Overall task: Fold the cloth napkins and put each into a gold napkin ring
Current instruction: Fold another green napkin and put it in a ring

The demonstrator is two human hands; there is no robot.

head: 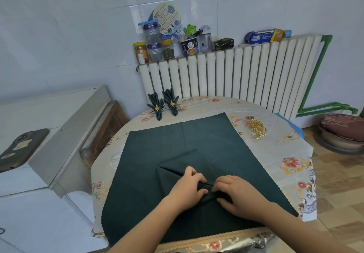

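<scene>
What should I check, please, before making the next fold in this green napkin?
1. Both hands on the fold: left hand and right hand pinch the pleats of the green napkin: ok.
2. Napkin lies flat beyond the fold: ok.
3. Napkin fully on the table: the near edge reaches the table's rim: cannot tell.
4. Spare gold rings lie apart from the cloth, at the far right: ok.
5. Two finished napkins stand clear at the far edge: ok.

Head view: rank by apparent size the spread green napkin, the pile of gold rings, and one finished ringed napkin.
1. Spread green napkin, by far.
2. Finished ringed napkin.
3. Pile of gold rings, roughly alike; unsure.
</scene>
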